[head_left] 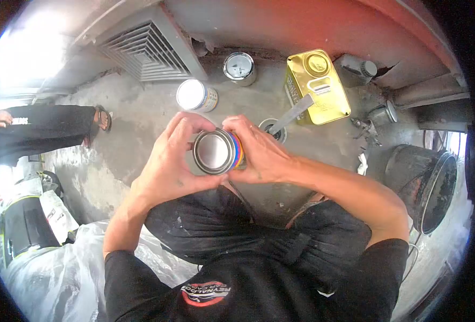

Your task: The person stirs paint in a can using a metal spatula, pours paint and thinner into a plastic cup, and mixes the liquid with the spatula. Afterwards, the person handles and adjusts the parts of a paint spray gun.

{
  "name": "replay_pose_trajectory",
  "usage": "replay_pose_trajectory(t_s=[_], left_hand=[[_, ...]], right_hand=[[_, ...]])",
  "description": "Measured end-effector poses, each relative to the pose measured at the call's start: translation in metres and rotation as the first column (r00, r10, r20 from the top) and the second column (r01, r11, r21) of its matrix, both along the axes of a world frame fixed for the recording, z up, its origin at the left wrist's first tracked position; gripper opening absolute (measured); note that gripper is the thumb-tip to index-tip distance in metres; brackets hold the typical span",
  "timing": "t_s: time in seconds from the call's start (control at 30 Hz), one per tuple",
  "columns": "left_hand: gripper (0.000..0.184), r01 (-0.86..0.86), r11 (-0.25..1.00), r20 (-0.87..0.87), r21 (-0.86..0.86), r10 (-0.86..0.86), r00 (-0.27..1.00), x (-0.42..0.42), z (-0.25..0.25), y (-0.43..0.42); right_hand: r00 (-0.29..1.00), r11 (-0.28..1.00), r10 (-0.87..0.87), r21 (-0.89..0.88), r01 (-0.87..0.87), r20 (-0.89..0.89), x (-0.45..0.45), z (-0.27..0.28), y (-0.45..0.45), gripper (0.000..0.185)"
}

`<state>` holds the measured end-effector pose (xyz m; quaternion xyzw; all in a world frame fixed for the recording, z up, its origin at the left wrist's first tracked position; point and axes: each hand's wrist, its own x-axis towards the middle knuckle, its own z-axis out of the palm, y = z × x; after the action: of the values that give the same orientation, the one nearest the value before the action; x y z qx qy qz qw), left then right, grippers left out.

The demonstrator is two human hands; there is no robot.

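Observation:
A small paint can (214, 151) with a closed silvery top and a rainbow-striped label is held between my two hands, top towards me. My left hand (168, 161) curls round its left side, the thumb low by the rim. From the other side, the fingers of my right hand (256, 153) wrap the striped label. Just beyond the right hand, an open cup (280, 134) stands on the floor with a flat grey stick (292, 114) leaning in it. The can's underside is hidden.
A white-topped can (192, 95), a grey-topped can (239, 66) and a gold rectangular tin (323, 88) stand ahead on the concrete floor. A spray gun (367, 129) lies right, near a black drum (421, 182). Another person's leg (44, 129) shows left, above plastic sheeting (60, 279).

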<state>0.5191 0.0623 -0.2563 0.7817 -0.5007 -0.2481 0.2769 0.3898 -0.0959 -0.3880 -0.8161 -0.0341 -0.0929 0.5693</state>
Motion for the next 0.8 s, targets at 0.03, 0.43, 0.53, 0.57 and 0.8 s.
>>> replay_pose_trajectory(t_s=[0.03,0.43,0.53,0.57,0.8], left_hand=[[0.070,0.004,1.000,-0.007,0.018,-0.004,1.000,0.000,0.000,0.000],[0.074,0.118,0.979,0.063,0.167,-0.130,0.989,-0.005,0.006,-0.007],[0.074,0.138,0.983,0.129,0.117,-0.153,0.980,-0.005,-0.004,-0.007],[0.074,0.139,0.986,0.125,0.092,-0.150,0.981,-0.003,-0.010,-0.008],[0.067,0.088,0.978,-0.052,0.187,-0.079,0.995,-0.005,-0.015,-0.016]], right_hand=[[1.000,1.000,-0.001,0.002,0.001,-0.008,-0.003,-0.002,0.002,0.086],[0.996,0.986,-0.018,-0.167,0.032,0.087,-0.014,0.000,0.004,0.081],[0.996,0.971,-0.035,-0.232,0.053,0.080,-0.016,-0.005,0.001,0.079],[0.996,0.971,-0.030,-0.235,0.048,0.080,-0.016,-0.006,0.001,0.079],[0.998,0.965,-0.003,-0.262,0.020,0.065,-0.020,-0.011,-0.003,0.076]])
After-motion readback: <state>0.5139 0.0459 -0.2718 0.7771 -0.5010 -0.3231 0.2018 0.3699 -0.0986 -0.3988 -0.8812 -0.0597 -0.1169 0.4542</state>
